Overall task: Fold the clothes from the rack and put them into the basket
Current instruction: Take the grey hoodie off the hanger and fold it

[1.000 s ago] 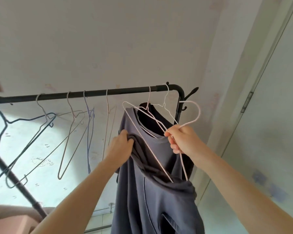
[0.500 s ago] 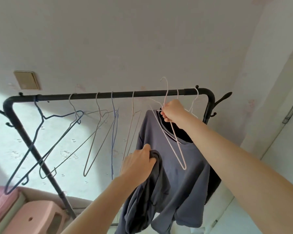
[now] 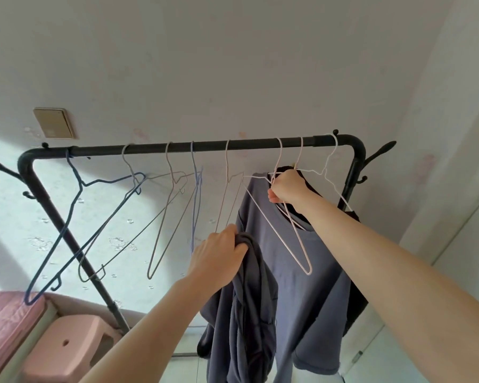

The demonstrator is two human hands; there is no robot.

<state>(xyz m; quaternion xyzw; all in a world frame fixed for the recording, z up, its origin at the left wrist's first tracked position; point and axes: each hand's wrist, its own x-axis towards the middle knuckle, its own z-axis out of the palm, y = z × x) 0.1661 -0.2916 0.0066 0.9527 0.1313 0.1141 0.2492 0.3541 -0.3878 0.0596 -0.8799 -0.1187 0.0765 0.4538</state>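
A black clothes rack (image 3: 177,147) spans the view. My right hand (image 3: 286,189) grips the neck of a bare pale wire hanger (image 3: 302,255), whose hook sits over the bar near the right end. Behind that hanger a grey T-shirt (image 3: 310,294) hangs from the rack, with a black garment (image 3: 356,305) partly hidden behind it. My left hand (image 3: 219,258) grips a bunched grey garment (image 3: 252,322), which droops free of any hanger, just left of the T-shirt. No basket is in view.
Several bare wire hangers (image 3: 161,217) hang along the bar to the left. A pink stool (image 3: 75,346) and pink bedding (image 3: 6,322) lie at the lower left. A tan switch plate (image 3: 54,123) is on the wall, a door (image 3: 470,244) stands at right.
My right hand drew the hanger out of the grey garment, raised it to the bar and set its hook over the bar. My left hand lowered the freed garment.
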